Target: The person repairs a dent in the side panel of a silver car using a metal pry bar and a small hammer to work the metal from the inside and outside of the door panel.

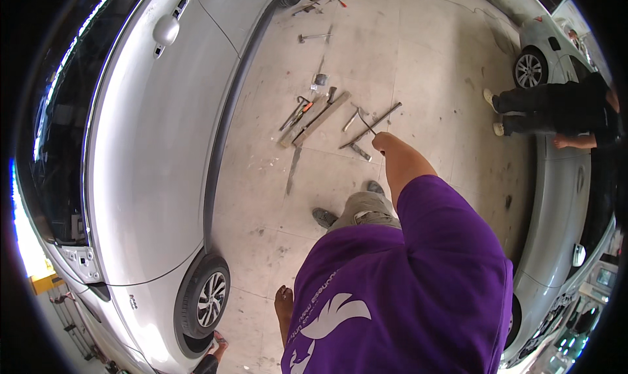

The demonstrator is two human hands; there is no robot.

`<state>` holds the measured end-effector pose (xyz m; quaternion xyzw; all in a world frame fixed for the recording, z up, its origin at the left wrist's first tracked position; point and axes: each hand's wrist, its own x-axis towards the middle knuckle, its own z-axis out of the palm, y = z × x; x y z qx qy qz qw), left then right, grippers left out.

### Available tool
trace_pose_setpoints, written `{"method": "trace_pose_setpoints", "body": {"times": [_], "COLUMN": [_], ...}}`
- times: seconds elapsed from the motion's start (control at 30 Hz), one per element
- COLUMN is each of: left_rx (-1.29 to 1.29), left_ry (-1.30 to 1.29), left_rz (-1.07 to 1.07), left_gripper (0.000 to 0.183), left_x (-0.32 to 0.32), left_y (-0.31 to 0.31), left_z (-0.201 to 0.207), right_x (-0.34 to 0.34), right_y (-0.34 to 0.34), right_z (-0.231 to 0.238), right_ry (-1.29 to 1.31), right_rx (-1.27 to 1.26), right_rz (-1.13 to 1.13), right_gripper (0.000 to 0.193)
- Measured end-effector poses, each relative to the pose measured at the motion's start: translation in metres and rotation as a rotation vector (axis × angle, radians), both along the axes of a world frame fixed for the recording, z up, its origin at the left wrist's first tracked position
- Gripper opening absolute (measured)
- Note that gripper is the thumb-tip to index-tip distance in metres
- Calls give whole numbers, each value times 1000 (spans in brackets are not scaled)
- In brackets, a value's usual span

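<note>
Bright daylight, glare lower left, fisheye-bent dark rim.

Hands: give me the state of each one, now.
Left hand: hangs by the hip, holding nothing visible; open or closed cannot be told.
Right hand: closed on a thin metal rod.

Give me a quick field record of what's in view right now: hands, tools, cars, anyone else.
right hand: raised forward, closed on a thin metal rod
left hand: hanging low by the hip, apparently empty; whether the fingers are curled cannot be told
tools on floor: long bars and hand tools scattered ahead of the feet
silver car: left side, door shut
second silver car: right side
other person: dark clothes, beside the right car
</note>
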<state>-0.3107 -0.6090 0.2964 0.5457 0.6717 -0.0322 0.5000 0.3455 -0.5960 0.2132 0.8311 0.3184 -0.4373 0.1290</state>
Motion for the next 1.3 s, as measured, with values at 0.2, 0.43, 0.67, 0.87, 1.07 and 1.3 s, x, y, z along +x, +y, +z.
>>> {"method": "trace_pose_setpoints", "body": {"times": [0.2,0.43,0.67,0.87,1.07,1.3], "left_rx": [325,778,1369,1426,1599,1667], "left_ry": [81,105,344,1194,1188,1056], "left_rz": [-302,-275,-671,-1173,-1319,-1352], "left_gripper": [37,40,39,56,66,69], "left_x": [-38,12,136,221,266,273], "left_y": [87,267,456,583,661,672], "left_z": [14,111,259,325,309,307], "right_x": [-64,-47,27,73,178,257], "right_y": [3,-13,19,74,117,235], "right_z": [26,-33,-76,-102,-140,-114], "right_ry": [37,175,632,694,213,251], "right_rx": [74,-19,-411,-334,11,-70], "right_rz": [-1031,-1491,-574,-525,-263,-1343], "right_gripper": [35,14,39,35,19,27]}}
